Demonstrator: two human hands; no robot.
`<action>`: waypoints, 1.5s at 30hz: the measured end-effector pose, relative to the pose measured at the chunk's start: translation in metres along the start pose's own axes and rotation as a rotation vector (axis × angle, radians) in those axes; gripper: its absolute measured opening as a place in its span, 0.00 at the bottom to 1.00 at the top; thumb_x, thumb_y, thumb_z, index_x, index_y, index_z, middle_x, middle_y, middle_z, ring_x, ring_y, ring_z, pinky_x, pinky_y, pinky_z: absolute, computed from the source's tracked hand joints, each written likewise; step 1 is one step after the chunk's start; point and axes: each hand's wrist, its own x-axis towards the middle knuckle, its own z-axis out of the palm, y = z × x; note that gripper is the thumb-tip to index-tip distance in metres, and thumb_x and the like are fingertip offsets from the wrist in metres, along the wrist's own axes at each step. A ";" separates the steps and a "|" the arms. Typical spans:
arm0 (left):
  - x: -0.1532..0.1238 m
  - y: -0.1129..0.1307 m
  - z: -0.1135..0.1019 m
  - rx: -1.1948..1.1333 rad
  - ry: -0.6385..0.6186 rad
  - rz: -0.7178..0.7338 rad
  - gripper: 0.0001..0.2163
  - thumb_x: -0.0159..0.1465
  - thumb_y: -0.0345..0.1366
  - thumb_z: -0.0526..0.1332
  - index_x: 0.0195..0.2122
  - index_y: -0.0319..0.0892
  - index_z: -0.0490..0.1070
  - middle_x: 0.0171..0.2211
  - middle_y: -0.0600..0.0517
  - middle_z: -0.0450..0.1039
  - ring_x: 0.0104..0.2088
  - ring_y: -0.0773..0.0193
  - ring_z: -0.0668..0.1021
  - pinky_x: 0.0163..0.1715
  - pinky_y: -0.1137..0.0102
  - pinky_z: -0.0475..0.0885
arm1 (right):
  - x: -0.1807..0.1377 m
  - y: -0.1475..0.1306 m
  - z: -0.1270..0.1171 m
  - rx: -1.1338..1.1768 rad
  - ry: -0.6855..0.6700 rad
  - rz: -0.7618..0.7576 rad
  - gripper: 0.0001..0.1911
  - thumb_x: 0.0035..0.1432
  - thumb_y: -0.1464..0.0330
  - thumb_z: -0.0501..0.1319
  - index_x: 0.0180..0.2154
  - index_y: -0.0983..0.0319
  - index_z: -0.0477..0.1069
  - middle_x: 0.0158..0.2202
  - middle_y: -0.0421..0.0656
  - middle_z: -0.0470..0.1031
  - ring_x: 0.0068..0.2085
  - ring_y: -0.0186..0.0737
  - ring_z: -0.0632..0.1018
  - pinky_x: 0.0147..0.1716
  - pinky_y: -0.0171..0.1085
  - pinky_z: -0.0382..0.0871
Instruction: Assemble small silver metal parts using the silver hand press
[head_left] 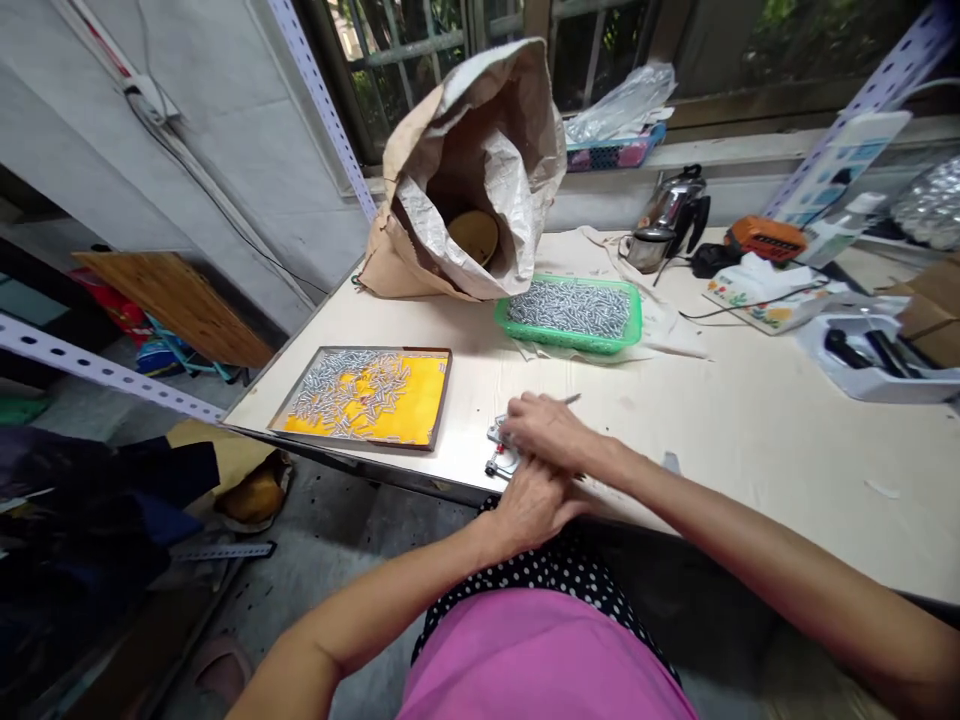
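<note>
At the table's front edge sits a small metal clamp-like device (495,466) with a red part, partly covered by my hands. My right hand (551,430) is closed over its top, with the fingertips bent down; what they pinch is hidden. Just below and touching it, my left hand (531,505) is closed against the device's near side, its fingers partly hidden under the right hand. A thin dark-tipped rod (572,399) shows beyond my right hand. To the left lies a shallow tray (448,400) with a yellow bottom, bearing many small metal pins (349,385).
A green plastic basket (636,325) full of similar metal pieces stands behind my hands. Beside it an open paper sack (405,240) leans at the back. Farther right are a metal kettle (679,205), an orange tool (766,238), a tissue pack (772,295) and a white box (870,375).
</note>
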 end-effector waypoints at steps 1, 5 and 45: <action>-0.001 -0.001 0.003 -0.014 -0.003 -0.008 0.24 0.67 0.43 0.57 0.60 0.37 0.62 0.59 0.38 0.67 0.61 0.46 0.67 0.61 0.50 0.62 | 0.005 -0.011 0.003 0.009 -0.029 -0.075 0.07 0.62 0.67 0.60 0.38 0.58 0.77 0.41 0.45 0.73 0.44 0.45 0.70 0.36 0.39 0.59; -0.014 0.003 0.005 -0.001 -0.006 0.015 0.25 0.66 0.48 0.57 0.57 0.34 0.66 0.53 0.37 0.72 0.53 0.46 0.74 0.53 0.55 0.71 | 0.022 -0.029 0.021 -0.018 -0.071 -0.234 0.09 0.64 0.70 0.57 0.35 0.61 0.75 0.40 0.46 0.72 0.41 0.42 0.71 0.36 0.39 0.60; -0.020 -0.133 -0.168 0.189 0.194 -0.530 0.08 0.64 0.36 0.58 0.36 0.41 0.76 0.36 0.48 0.78 0.37 0.60 0.77 0.42 0.66 0.72 | -0.061 -0.016 0.030 0.119 -0.032 0.325 0.11 0.68 0.69 0.49 0.40 0.61 0.70 0.40 0.45 0.73 0.38 0.39 0.75 0.31 0.36 0.61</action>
